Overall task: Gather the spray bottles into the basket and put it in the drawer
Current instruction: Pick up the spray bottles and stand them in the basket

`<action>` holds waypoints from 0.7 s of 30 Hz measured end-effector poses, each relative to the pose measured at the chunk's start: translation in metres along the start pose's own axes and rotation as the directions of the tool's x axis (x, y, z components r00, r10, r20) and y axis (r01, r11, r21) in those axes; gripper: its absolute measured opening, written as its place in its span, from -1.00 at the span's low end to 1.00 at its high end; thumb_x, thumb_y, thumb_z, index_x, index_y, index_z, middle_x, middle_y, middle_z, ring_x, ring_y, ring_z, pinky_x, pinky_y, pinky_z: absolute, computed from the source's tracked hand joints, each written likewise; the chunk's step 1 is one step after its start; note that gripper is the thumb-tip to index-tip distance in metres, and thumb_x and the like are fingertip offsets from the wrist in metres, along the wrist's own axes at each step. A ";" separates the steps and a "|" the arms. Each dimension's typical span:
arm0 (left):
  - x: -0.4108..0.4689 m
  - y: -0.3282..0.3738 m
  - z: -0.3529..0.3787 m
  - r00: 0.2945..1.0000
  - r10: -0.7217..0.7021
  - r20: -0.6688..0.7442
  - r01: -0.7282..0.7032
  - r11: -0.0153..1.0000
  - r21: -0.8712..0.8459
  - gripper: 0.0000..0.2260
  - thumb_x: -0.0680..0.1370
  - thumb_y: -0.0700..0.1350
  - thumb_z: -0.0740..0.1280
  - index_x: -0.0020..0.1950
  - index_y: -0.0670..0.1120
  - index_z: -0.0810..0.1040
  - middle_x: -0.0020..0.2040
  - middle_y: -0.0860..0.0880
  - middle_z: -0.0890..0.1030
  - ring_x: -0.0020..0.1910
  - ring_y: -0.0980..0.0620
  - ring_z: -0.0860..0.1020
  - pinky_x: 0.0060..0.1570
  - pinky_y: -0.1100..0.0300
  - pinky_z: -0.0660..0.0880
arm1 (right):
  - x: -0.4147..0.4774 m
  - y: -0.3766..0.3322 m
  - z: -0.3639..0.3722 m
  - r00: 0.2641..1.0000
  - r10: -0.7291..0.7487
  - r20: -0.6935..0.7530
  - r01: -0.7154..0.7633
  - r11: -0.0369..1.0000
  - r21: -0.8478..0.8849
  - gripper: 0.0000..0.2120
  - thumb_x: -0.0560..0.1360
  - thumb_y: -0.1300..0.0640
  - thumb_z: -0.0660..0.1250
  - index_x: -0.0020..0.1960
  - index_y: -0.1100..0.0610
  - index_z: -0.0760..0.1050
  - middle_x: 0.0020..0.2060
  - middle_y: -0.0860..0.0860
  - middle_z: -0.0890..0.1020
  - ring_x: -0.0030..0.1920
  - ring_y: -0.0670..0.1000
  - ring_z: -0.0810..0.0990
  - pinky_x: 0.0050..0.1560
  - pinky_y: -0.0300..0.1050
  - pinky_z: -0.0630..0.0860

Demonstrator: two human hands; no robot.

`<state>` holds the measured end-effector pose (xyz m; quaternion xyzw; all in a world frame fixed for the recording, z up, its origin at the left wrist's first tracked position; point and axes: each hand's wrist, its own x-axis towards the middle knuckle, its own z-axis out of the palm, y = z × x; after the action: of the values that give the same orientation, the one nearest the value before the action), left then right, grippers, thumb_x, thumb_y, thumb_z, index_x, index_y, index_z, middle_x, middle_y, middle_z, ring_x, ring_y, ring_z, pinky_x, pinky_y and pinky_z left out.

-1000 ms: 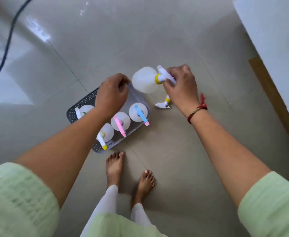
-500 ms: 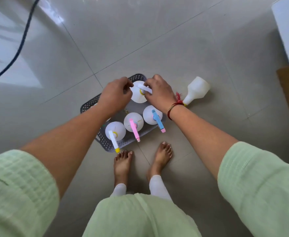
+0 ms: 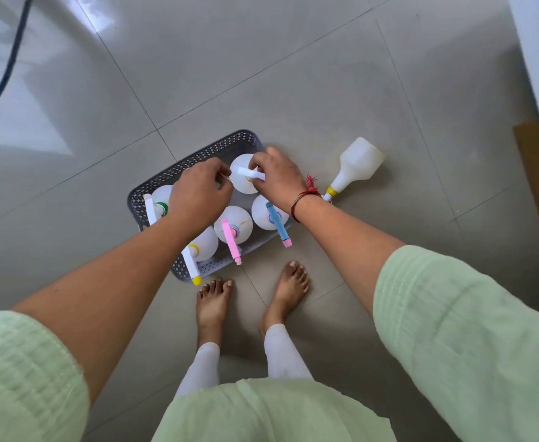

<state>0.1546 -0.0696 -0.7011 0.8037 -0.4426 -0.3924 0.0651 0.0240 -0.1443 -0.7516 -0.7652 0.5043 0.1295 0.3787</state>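
Over basket (image 3: 179,167), right hand (image 3: 279,183) on bottle (image 3: 241,180)

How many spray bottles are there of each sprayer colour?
White spray bottles with white-and-yellow sprayers: 2, one standing in the grey basket, one lying on the floor
Pink sprayer: 1
Blue sprayer: 1
White sprayer, green collar: 1
Plain white sprayer, under both hands: 1
Total: 6

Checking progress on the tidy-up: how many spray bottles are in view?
6. Five stand in the basket: green-collared, yellow-tipped, pink, blue, and one under the right hand. One lies on the floor. The left hand may hide more.
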 end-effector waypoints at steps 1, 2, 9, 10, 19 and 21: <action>0.000 0.004 0.000 1.000 0.004 -0.009 -0.004 1.000 0.007 -0.76 0.54 -0.14 0.22 0.16 -0.10 0.56 0.04 -0.07 0.63 0.10 -0.14 0.55 0.11 -0.03 0.50 | 0.000 0.002 -0.001 1.000 0.004 0.007 -0.004 1.000 0.016 -0.78 0.45 0.16 0.36 0.09 0.10 0.53 0.06 0.10 0.52 0.06 0.15 0.54 -0.02 -0.08 0.43; -0.001 0.009 0.001 1.000 0.006 -0.019 -0.006 1.000 0.023 -0.76 0.54 -0.14 0.22 0.16 -0.11 0.56 0.06 -0.08 0.63 0.12 -0.15 0.54 0.14 -0.06 0.49 | 0.001 0.004 -0.003 1.000 0.009 0.024 -0.010 1.000 0.019 -0.71 0.43 0.09 0.40 0.13 0.08 0.51 0.08 0.09 0.52 0.10 0.15 0.54 0.02 -0.07 0.43; -0.005 0.085 0.019 0.980 0.131 -0.148 -0.137 0.990 -0.035 -0.76 0.51 -0.21 0.24 0.15 -0.14 0.53 0.15 -0.17 0.52 0.16 -0.19 0.48 0.13 0.00 0.41 | -0.023 0.047 -0.028 0.976 0.185 -0.117 -0.176 0.981 0.079 -0.44 0.41 -0.29 0.20 0.32 -0.03 0.37 0.28 0.07 0.44 0.30 0.13 0.42 0.35 0.14 0.24; -0.007 0.099 0.026 0.979 0.159 -0.124 -0.168 0.984 -0.062 -0.75 0.50 -0.22 0.24 0.16 -0.15 0.53 0.15 -0.17 0.52 0.17 -0.18 0.47 0.14 0.03 0.38 | -0.028 0.059 -0.032 0.966 0.221 -0.137 -0.206 0.971 0.120 -0.47 0.42 -0.25 0.20 0.31 -0.03 0.37 0.29 0.07 0.44 0.31 0.13 0.41 0.37 0.16 0.22; 0.025 0.144 0.095 0.941 0.251 0.227 -0.301 0.926 0.229 -0.67 0.53 -0.16 0.21 0.29 -0.17 0.42 0.23 -0.21 0.50 0.24 -0.23 0.46 0.14 -0.01 0.41 | -0.054 0.158 -0.022 0.906 0.419 -0.055 -0.410 0.904 0.124 -0.45 0.33 -0.27 0.32 0.26 -0.10 0.41 0.30 0.00 0.41 0.33 0.08 0.40 0.37 0.16 0.16; 0.041 0.140 0.104 0.926 0.233 0.298 -0.319 0.904 0.283 -0.65 0.54 -0.13 0.22 0.31 -0.17 0.40 0.25 -0.22 0.49 0.25 -0.24 0.46 0.17 -0.02 0.42 | -0.055 0.170 -0.011 0.935 0.353 -0.040 -0.352 0.935 0.041 -0.47 0.34 -0.17 0.38 0.26 -0.04 0.41 0.33 -0.03 0.37 0.27 0.12 0.45 0.30 0.09 0.28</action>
<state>0.0029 -0.1595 -0.7324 0.6739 -0.6162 -0.4012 -0.0714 -0.1513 -0.1496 -0.7887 -0.6588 0.6440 0.1690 0.3502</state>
